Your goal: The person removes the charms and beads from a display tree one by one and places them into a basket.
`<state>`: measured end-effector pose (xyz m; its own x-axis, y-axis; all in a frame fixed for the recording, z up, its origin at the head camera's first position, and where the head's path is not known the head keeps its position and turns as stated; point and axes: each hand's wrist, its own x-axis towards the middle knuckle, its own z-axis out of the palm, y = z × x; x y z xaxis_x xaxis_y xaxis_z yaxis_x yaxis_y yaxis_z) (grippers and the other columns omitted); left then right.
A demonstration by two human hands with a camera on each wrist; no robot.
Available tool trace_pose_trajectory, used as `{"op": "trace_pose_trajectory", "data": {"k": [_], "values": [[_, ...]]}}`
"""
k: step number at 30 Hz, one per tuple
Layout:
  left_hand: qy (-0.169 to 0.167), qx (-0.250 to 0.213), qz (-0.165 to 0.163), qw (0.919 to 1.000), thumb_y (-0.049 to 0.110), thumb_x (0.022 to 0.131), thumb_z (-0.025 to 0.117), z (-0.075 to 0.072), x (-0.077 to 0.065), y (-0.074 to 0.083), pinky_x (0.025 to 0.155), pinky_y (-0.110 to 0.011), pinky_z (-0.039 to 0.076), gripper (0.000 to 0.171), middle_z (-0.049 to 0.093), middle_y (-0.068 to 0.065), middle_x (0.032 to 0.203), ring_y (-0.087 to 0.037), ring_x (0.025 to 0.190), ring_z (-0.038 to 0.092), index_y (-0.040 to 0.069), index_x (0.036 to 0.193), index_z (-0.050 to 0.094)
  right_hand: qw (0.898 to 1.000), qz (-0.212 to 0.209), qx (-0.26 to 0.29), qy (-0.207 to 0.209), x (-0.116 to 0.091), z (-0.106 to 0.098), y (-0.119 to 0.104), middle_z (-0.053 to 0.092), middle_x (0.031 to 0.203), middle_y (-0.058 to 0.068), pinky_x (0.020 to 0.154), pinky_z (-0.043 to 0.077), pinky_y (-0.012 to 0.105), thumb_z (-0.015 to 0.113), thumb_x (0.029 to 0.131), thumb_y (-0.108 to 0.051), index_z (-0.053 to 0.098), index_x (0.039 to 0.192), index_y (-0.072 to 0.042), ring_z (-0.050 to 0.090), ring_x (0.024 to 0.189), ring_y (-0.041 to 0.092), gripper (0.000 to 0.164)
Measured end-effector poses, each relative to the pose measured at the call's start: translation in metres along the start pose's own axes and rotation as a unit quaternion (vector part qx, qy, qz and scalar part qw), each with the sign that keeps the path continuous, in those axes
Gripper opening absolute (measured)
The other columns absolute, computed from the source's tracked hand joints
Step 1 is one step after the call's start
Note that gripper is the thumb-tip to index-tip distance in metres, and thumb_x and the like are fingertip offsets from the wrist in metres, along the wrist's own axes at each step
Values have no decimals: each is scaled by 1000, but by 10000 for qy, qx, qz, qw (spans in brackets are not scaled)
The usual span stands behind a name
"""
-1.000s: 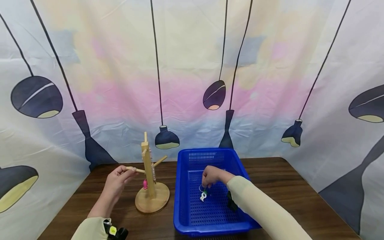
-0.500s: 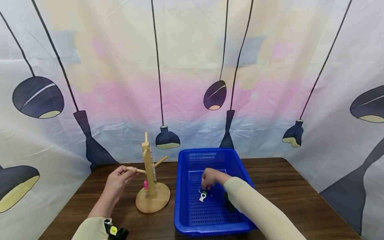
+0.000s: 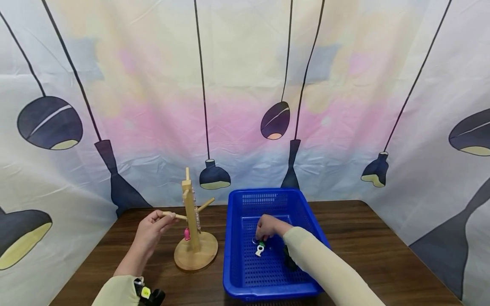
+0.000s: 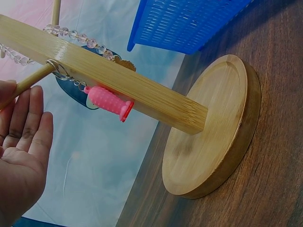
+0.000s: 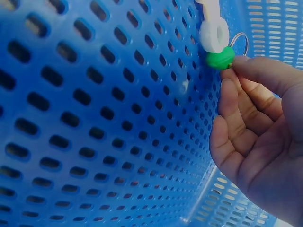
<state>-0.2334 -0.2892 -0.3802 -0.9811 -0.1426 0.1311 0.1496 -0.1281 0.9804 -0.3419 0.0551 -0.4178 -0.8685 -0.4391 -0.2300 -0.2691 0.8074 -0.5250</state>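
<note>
In the head view my left hand pinches a side peg of the wooden stand between thumb and fingers. A pink keychain charm hangs by its metal ring from that same peg, against the post. Inside the blue basket, my right hand pinches a keychain near its ring. Its charm has a green part and a white looped part, and lies close along the perforated basket floor. The thumb and forefinger meet at the green end; the other fingers are loosely bent.
A strand of clear pinkish beads hangs on the stand's far side. More pegs stick out from the post. The round base rests on the dark wooden table, left of the basket. A lamp-printed cloth hangs behind.
My right hand has shifted slightly left and lower in the basket, with the keychain in its fingers. The left hand keeps its hold on the peg.
</note>
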Motion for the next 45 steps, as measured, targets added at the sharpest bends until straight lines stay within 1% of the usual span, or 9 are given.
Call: {"op": "trace_pose_trajectory", "data": {"k": [6,16,26,31,34,40,45], "values": [[-2,4,-6,10000,2,102,59,-1,1,-1,84,-15,61,27,73,15,83,2,82,73,18,79,59,10000,14,-94,27,4,3,-2,76,72,6,53,46,21,75,88,-6,78,75,-4,60,59,8,14],[5,9,-8,10000,3,102,59,-1,2,-2,84,-15,61,27,73,15,83,2,82,73,18,80,59,9998,160,-131,82,8,8,-4,71,65,1,51,44,20,76,87,-6,75,69,-5,56,56,8,18],[23,85,-35,10000,4,103,59,0,3,-1,83,-14,61,27,73,16,84,3,82,73,18,79,58,9997,142,-142,139,5,8,-6,65,61,-1,52,44,21,76,88,-6,73,67,-3,57,57,9,22],[34,35,-46,10000,5,103,60,-1,2,-1,82,-13,61,27,73,15,83,3,82,73,17,79,57,9995,126,-230,173,5,8,-7,67,62,-1,51,44,19,76,88,-7,73,67,-4,57,57,8,22],[49,32,-79,10000,5,103,60,-1,2,0,82,-13,60,26,73,16,82,3,82,73,18,79,57,9995,162,-258,88,5,7,-9,69,65,0,53,46,20,76,89,-8,74,69,-5,58,58,8,20],[54,86,-149,9998,5,103,59,-1,1,1,82,-13,60,26,72,16,82,3,83,73,18,80,57,9988,380,-282,-96,2,3,-13,72,70,2,56,50,25,77,89,-11,75,72,-7,61,62,10,18],[61,252,-238,9994,8,103,60,-1,0,0,85,-13,60,25,71,17,82,3,84,73,17,80,55,9983,452,-264,-250,1,3,-14,72,72,1,59,52,27,76,90,-12,74,74,-8,61,65,11,17]]}}
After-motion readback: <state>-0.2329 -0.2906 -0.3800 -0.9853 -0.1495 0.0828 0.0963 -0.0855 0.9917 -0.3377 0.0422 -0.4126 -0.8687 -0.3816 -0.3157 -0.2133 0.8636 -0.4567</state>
